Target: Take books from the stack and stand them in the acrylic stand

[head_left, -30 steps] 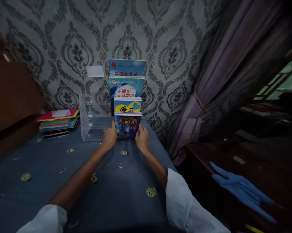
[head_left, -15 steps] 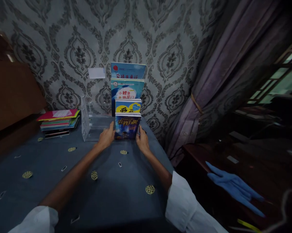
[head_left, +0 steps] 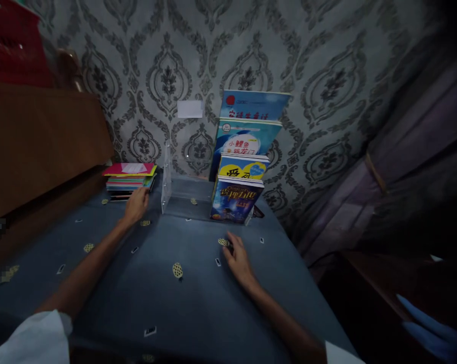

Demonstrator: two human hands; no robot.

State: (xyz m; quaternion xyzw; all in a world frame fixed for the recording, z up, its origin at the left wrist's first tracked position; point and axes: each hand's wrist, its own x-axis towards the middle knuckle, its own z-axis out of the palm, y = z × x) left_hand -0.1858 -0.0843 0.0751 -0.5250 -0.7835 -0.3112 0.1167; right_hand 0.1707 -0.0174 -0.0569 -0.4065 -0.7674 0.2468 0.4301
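Several books stand upright in steps in a clear acrylic rack [head_left: 166, 177]. In front is a dark blue book [head_left: 236, 201], then a yellow and blue book [head_left: 243, 167], a teal book [head_left: 247, 135] and a light blue one [head_left: 256, 103] at the back. My left hand [head_left: 137, 205] is at the near right edge of a stack of thin books [head_left: 131, 181] with a pink top; its fingertips overlap the stack, and whether they grip it is unclear. My right hand [head_left: 239, 258] hovers over the cloth in front of the rack, fingers apart, holding nothing.
A patterned blue cloth [head_left: 198, 313] covers the table. A brown wooden panel [head_left: 42, 136] rises at the left, with a red item [head_left: 15, 45] above it. White paper [head_left: 190, 108] is on the wall. Blue gloves [head_left: 433, 328] lie at the lower right, near a curtain [head_left: 414, 177].
Both hands have left the dark blue book. My left hand moved left to the stack, while my right hand drew back toward me. The view turned left, and the books now lean slightly in view.
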